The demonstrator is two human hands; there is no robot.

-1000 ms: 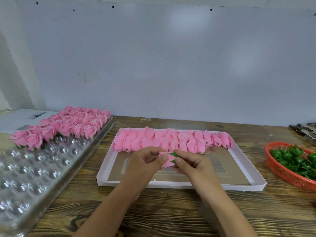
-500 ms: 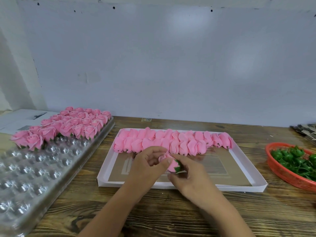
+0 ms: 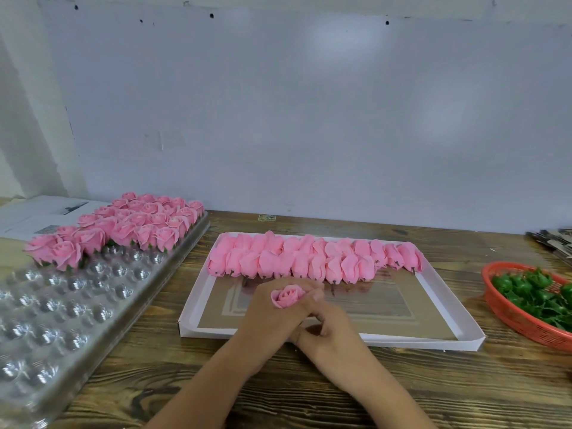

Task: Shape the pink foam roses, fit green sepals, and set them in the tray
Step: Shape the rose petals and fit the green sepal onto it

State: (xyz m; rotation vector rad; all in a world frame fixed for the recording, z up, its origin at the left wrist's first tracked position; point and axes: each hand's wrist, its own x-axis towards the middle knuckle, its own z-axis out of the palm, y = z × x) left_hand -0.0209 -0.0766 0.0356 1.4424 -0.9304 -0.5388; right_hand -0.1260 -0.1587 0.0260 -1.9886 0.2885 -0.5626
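Together, both hands (image 3: 297, 317) (fingers curled) grip rose (image 3: 287, 296)

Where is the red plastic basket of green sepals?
In the head view, the red plastic basket sits at the table's far right edge, just right of the white cardboard tray.

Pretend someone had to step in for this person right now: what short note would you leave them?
Left hand grips the pink rose, bloom facing up; right hand is curled against its underside, where the sepal would be, hidden from view.
Done: finished roses with green bases fill the far end of the clear cup tray on the left.
Left: two rows of unshaped pink buds lie in the white flat box; most tray cups are unfilled.
Green sepals are in the red basket on the right.
Next, probably: set this rose in a free cup.
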